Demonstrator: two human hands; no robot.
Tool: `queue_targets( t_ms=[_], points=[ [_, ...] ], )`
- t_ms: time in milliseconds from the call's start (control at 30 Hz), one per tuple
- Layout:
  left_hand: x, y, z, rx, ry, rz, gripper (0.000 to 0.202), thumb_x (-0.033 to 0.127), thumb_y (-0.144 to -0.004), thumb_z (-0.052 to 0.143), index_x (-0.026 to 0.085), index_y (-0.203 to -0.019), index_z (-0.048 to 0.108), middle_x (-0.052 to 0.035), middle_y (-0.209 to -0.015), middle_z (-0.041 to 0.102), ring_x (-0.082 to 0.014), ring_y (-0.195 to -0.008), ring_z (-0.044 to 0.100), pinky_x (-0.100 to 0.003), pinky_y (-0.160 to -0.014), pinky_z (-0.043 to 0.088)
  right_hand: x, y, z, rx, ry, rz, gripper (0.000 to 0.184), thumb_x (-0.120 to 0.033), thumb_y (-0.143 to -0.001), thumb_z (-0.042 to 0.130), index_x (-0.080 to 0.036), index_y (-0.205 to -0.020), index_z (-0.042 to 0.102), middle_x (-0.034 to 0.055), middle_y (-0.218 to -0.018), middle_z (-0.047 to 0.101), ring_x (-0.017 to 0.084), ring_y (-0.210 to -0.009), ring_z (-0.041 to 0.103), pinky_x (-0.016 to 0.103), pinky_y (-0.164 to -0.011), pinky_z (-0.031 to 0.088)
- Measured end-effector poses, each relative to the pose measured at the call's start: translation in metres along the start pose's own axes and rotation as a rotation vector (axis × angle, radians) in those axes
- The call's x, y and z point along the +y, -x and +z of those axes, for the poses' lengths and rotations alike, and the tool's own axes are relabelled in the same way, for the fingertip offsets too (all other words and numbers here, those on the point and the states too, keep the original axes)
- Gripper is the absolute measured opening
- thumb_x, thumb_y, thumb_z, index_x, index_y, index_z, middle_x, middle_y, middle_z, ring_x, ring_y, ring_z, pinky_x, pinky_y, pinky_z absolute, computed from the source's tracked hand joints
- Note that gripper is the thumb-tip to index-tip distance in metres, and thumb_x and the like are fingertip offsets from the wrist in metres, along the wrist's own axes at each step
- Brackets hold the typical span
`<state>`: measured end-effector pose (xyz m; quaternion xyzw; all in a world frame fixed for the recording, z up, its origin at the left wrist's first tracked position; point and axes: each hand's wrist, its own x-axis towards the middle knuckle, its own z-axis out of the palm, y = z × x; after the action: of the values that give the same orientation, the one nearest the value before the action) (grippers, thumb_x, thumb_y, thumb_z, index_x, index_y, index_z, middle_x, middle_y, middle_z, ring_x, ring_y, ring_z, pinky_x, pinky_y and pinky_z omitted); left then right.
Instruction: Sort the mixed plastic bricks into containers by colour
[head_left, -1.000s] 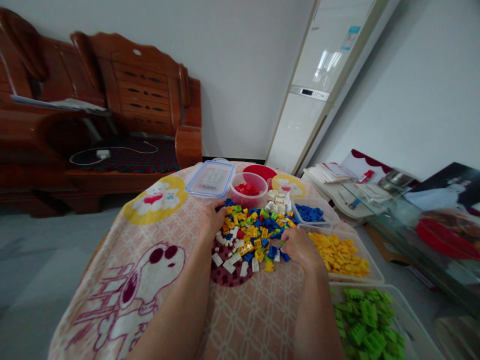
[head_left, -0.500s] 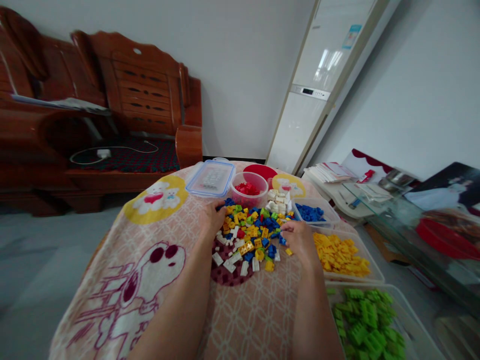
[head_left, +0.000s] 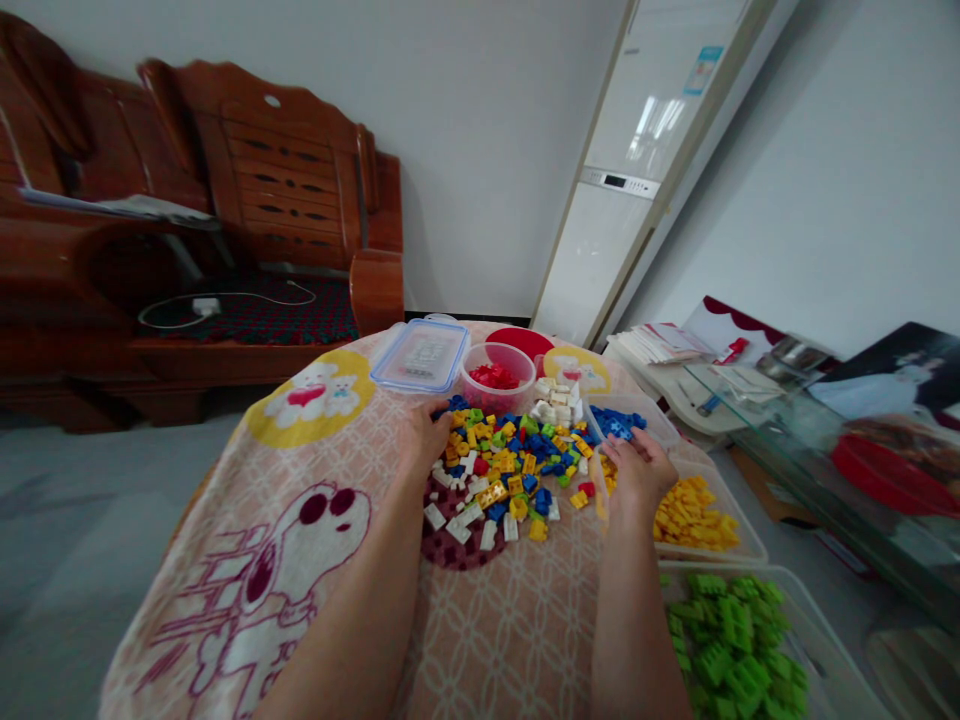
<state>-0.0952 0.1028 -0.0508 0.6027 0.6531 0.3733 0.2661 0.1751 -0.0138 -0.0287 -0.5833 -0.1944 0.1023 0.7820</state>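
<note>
Mixed toy building bricks (head_left: pixel 510 460) in yellow, blue, white, green and red lie in a loose pile on the tablecloth. My left hand (head_left: pixel 424 432) rests at the pile's left edge, fingers loosely curved and apart, with no brick visible in it. Over the near edge of the clear tub of blue bricks (head_left: pixel 652 424), my right hand (head_left: pixel 637 468) pinches a blue brick (head_left: pixel 616 430) at its fingertips. Below that hand, a tub holds yellow bricks (head_left: pixel 694 512), partly covered by the wrist. Green bricks (head_left: pixel 739 640) fill part of a larger tub nearest me.
Behind the pile stand a round clear tub (head_left: pixel 499 398) with red bricks and a group of white bricks (head_left: pixel 556 402). A blue-rimmed lid (head_left: pixel 421 356) and a red lid (head_left: pixel 521 343) lie at the back. A glass table (head_left: pixel 810 470) stands to the right, a wooden sofa (head_left: pixel 285 190) behind left.
My right hand has moved right and away from the pile to the blue-brick tub, carrying a blue brick. A red brick now shows near the pile's right edge. My left hand has stayed put.
</note>
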Motion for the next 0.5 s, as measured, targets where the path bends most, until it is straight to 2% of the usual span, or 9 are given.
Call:
queue_targets(
  t_ms=[133, 233, 400, 500],
  points=[
    [-0.002, 0.000, 0.001, -0.008, 0.015, 0.002, 0.036, 0.026, -0.083, 0.058, 0.021, -0.114, 0.073, -0.0050, -0.111, 0.075, -0.0217, -0.101, 0.068, -0.032, -0.094, 0.051, 0.012, -0.010, -0.005, 0.009, 0.064, -0.039, 0.068, -0.037, -0.059, 0.071, -0.010, -0.121, 0.059, 0.0108, -0.109, 0.066, 0.026, -0.103, 0.067, 0.039, -0.081, 0.061],
    [0.001, 0.001, -0.001, -0.011, 0.016, 0.002, 0.035, 0.025, -0.083, 0.058, 0.019, -0.114, 0.074, -0.0057, -0.112, 0.074, -0.0221, -0.102, 0.068, -0.032, -0.096, 0.051, 0.014, -0.012, -0.007, -0.028, 0.154, -0.053, 0.066, -0.036, -0.064, 0.067, -0.012, -0.125, 0.059, 0.0120, -0.120, 0.066, 0.025, -0.108, 0.066, 0.039, -0.089, 0.057],
    [0.002, 0.000, 0.000, -0.021, 0.028, 0.000, 0.036, 0.023, -0.083, 0.057, 0.017, -0.115, 0.073, -0.0073, -0.115, 0.074, -0.0223, -0.104, 0.067, -0.032, -0.096, 0.051, -0.001, -0.003, -0.004, -0.143, 0.322, -0.089, 0.055, -0.038, -0.068, 0.064, -0.010, -0.116, 0.068, 0.0114, -0.102, 0.073, 0.024, -0.089, 0.071, 0.034, -0.080, 0.058],
    [0.002, 0.000, -0.001, -0.024, 0.016, -0.005, 0.037, 0.024, -0.083, 0.057, 0.017, -0.116, 0.072, -0.0084, -0.116, 0.073, -0.0229, -0.107, 0.067, -0.032, -0.097, 0.050, -0.014, 0.006, -0.001, -0.295, 0.416, -0.080, 0.046, -0.039, -0.068, 0.064, -0.011, -0.103, 0.073, 0.0100, -0.086, 0.075, 0.023, -0.078, 0.071, 0.032, -0.073, 0.058]
  ],
)
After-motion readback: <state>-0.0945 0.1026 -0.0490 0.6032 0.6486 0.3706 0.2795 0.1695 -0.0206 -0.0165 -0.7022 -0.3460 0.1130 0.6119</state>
